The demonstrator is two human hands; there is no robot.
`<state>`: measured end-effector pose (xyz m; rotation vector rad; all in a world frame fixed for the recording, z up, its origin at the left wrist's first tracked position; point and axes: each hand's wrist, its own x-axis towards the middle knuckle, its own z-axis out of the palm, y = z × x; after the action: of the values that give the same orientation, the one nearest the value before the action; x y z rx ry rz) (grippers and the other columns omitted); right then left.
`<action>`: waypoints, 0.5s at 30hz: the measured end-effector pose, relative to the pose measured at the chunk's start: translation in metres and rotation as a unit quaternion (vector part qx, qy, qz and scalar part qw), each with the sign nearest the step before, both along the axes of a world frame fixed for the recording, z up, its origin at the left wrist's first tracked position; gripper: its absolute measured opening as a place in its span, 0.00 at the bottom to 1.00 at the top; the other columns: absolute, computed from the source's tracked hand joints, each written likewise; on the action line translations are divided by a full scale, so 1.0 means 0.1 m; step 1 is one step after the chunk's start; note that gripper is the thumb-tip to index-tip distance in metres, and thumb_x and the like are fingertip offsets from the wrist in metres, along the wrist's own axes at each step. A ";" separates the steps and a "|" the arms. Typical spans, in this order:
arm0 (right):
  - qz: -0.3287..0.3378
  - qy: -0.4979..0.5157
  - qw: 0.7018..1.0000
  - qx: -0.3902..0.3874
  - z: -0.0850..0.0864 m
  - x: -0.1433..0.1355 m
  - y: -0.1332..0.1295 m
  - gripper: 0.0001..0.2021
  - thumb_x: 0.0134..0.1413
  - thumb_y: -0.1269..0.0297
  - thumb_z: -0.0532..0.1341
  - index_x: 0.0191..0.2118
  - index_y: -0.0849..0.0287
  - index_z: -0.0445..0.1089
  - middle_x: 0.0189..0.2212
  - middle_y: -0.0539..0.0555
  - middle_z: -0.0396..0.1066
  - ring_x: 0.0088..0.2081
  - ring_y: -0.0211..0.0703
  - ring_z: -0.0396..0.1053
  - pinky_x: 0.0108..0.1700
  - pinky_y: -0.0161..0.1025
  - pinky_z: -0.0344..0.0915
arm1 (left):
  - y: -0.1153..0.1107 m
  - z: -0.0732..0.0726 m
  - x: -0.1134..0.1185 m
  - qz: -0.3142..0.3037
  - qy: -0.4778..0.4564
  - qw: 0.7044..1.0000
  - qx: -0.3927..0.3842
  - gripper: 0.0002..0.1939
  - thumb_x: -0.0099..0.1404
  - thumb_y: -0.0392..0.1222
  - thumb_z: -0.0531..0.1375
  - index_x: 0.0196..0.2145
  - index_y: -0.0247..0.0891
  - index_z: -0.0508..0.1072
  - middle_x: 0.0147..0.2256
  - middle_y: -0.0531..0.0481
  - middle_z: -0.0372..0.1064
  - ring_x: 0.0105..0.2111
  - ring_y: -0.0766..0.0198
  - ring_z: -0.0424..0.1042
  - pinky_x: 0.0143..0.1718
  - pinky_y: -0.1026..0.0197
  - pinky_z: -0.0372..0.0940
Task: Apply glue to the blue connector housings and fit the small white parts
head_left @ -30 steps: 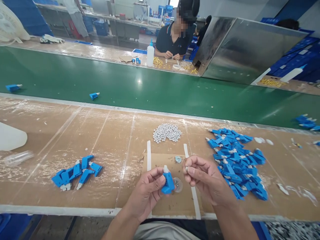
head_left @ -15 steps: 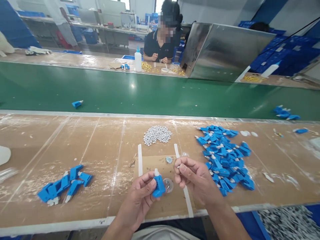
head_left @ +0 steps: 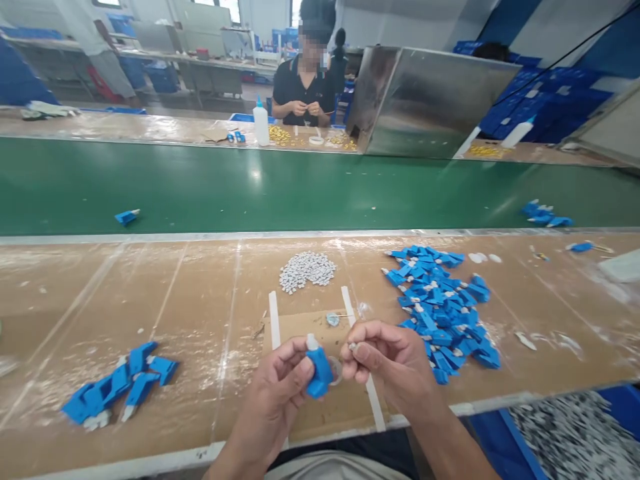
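Note:
My left hand [head_left: 283, 383] is closed on a blue plastic piece [head_left: 319, 373] with a whitish tip pointing up. Close by on the right, my right hand [head_left: 383, 357] pinches a small grey piece [head_left: 353, 347] between thumb and fingertips; the two pieces are apart. Under both hands lies a cardboard sheet [head_left: 305, 413] edged by white tape strips. Partly hidden behind the hands is a small clear round dish [head_left: 336, 369]. A pale blue blob with a thin stick [head_left: 333, 320] rests near the sheet's far edge. Beyond it is a heap of small grey pieces [head_left: 306, 270].
A large pile of blue pieces [head_left: 445, 300] covers the table on the right, a smaller group [head_left: 120, 383] the left. Past the table runs a green belt [head_left: 300, 193] carrying a few blue pieces. A co-worker [head_left: 305, 87] sits opposite. A blue bin [head_left: 505, 440] stands lower right.
The camera view has shifted slightly, moving the surroundings left in the picture. My right hand has turned a little, and the small grey piece shows more plainly. Both hands keep their hold.

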<state>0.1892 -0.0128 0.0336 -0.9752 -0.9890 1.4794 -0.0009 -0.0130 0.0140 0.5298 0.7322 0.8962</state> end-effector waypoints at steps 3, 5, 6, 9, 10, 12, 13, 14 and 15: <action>0.018 -0.054 0.998 -0.017 0.06 -0.02 -0.05 0.09 0.58 0.59 0.68 0.34 0.61 0.77 0.26 0.55 0.78 0.27 0.40 0.77 0.30 0.33 0.75 | -0.01 0.03 0.05 0.002 0.015 0.998 0.054 0.12 0.62 0.43 0.67 0.43 0.36 0.78 0.34 0.46 0.71 0.34 0.65 0.69 0.35 0.66 0.65; 0.022 -0.073 0.997 -0.028 0.09 -0.04 -0.07 0.10 0.58 0.58 0.68 0.34 0.60 0.77 0.24 0.54 0.77 0.25 0.39 0.76 0.29 0.33 0.74 | -0.01 0.03 0.06 0.003 0.029 0.996 0.087 0.12 0.64 0.44 0.66 0.43 0.36 0.77 0.34 0.46 0.71 0.35 0.64 0.68 0.36 0.65 0.65; 0.023 -0.081 0.996 -0.032 0.10 -0.05 -0.07 0.10 0.58 0.58 0.68 0.33 0.60 0.76 0.23 0.53 0.77 0.24 0.38 0.74 0.28 0.32 0.74 | -0.01 0.02 0.06 0.003 0.033 0.995 0.099 0.12 0.64 0.44 0.66 0.43 0.36 0.77 0.34 0.46 0.71 0.35 0.64 0.68 0.35 0.65 0.65; 0.025 -0.093 0.995 -0.032 0.10 -0.08 -0.08 0.09 0.58 0.58 0.68 0.34 0.59 0.76 0.23 0.50 0.73 0.22 0.35 0.70 0.24 0.30 0.71 | -0.01 -0.01 0.06 0.001 0.037 0.992 0.123 0.12 0.65 0.45 0.65 0.43 0.36 0.76 0.33 0.47 0.70 0.32 0.65 0.67 0.34 0.65 0.63; 0.024 -0.096 0.995 -0.029 0.10 -0.09 -0.08 0.09 0.58 0.58 0.68 0.34 0.59 0.76 0.23 0.50 0.71 0.23 0.34 0.69 0.24 0.29 0.70 | -0.01 -0.02 0.06 0.001 0.039 0.991 0.127 0.12 0.65 0.45 0.65 0.43 0.36 0.76 0.33 0.47 0.70 0.32 0.65 0.67 0.34 0.64 0.63; 0.025 -0.099 0.995 -0.023 0.07 -0.11 -0.08 0.08 0.58 0.59 0.68 0.34 0.58 0.77 0.26 0.49 0.69 0.23 0.32 0.68 0.22 0.28 0.69 | -0.02 -0.03 0.05 0.001 0.043 0.990 0.135 0.12 0.66 0.46 0.65 0.43 0.36 0.75 0.34 0.47 0.70 0.33 0.65 0.67 0.34 0.64 0.63; 0.025 -0.100 0.994 -0.020 0.06 -0.12 -0.08 0.08 0.58 0.59 0.68 0.34 0.58 0.77 0.27 0.49 0.68 0.23 0.32 0.67 0.22 0.27 0.68 | -0.03 -0.03 0.05 0.001 0.045 0.989 0.139 0.12 0.66 0.46 0.64 0.43 0.36 0.75 0.33 0.47 0.71 0.33 0.64 0.67 0.34 0.64 0.63; 0.026 -0.102 0.994 -0.018 0.05 -0.13 -0.08 0.07 0.58 0.59 0.68 0.34 0.58 0.77 0.27 0.49 0.67 0.23 0.32 0.66 0.21 0.27 0.67 | -0.03 -0.04 0.05 0.000 0.046 0.989 0.143 0.12 0.66 0.46 0.64 0.43 0.36 0.75 0.33 0.47 0.71 0.33 0.64 0.68 0.35 0.63 0.64; 0.026 -0.105 0.994 -0.017 0.04 -0.13 -0.08 0.07 0.58 0.59 0.68 0.34 0.58 0.77 0.27 0.49 0.66 0.23 0.32 0.66 0.21 0.27 0.67 | -0.03 -0.04 0.04 0.001 0.047 0.988 0.145 0.12 0.66 0.46 0.64 0.43 0.36 0.76 0.33 0.47 0.71 0.34 0.64 0.68 0.35 0.63 0.64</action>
<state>0.1760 -0.0211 0.0380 -1.1553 -1.1511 1.4603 0.0034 -0.0160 0.0103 0.8335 0.6920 0.9903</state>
